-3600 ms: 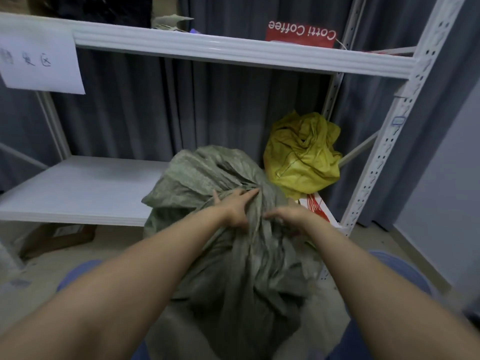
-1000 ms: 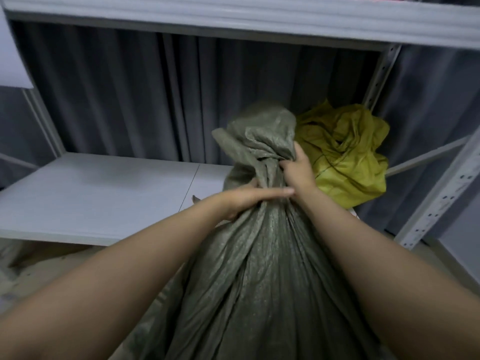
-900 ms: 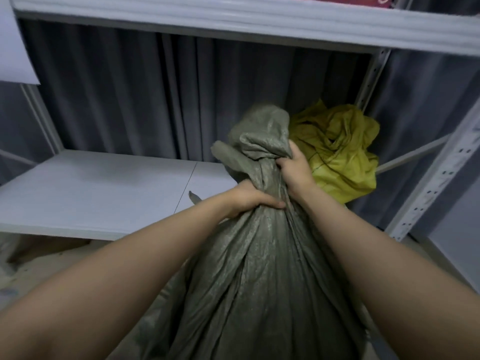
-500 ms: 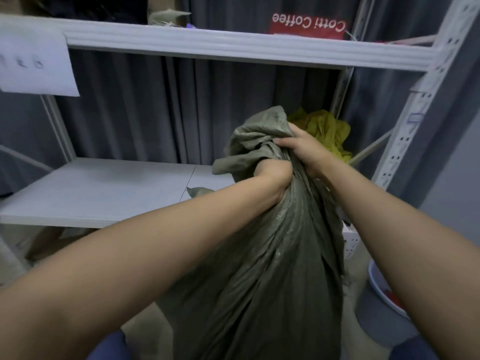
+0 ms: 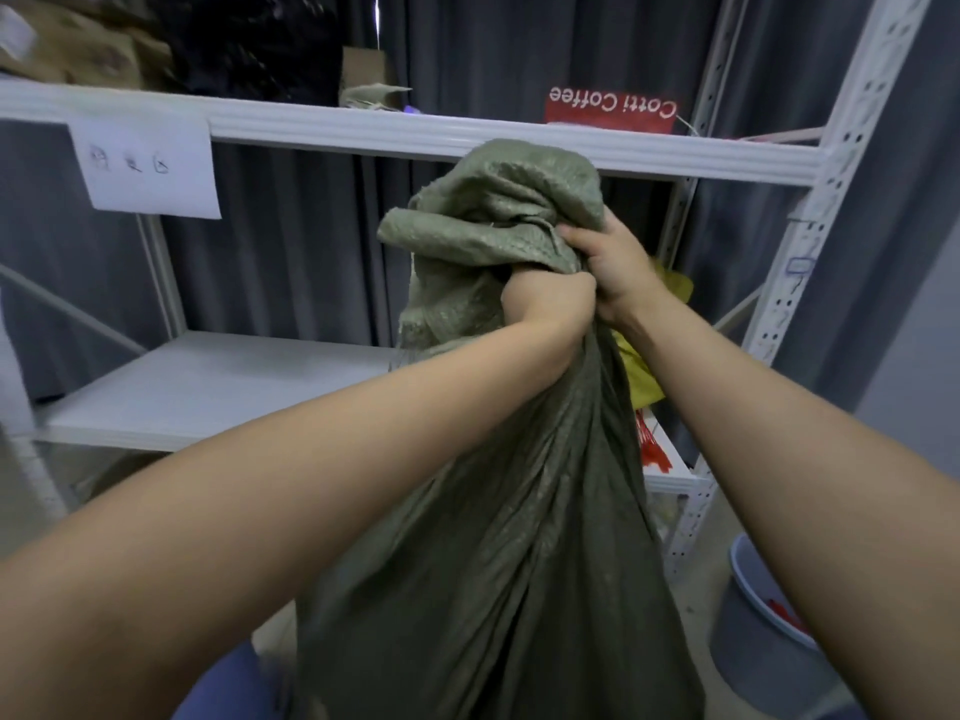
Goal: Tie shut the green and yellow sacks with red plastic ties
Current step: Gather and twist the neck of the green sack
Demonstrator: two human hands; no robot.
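Left hand [image 5: 548,304] and right hand [image 5: 618,267] clench their fingers round the green sack [image 5: 519,511], which blocks most of the yellow sack [image 5: 641,374]

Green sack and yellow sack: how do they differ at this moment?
The green sack stands in front, its neck gathered; the yellow sack lies behind it, mostly hidden. The left hand and right hand grip the green sack; none touches the yellow sack. Neither shows a tie.

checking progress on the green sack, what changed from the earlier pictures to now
The green sack, loose-mouthed before, was gathered into a neck and lifted higher; the left hand and right hand now grip it, left below right. The yellow sack stays on the shelf behind.
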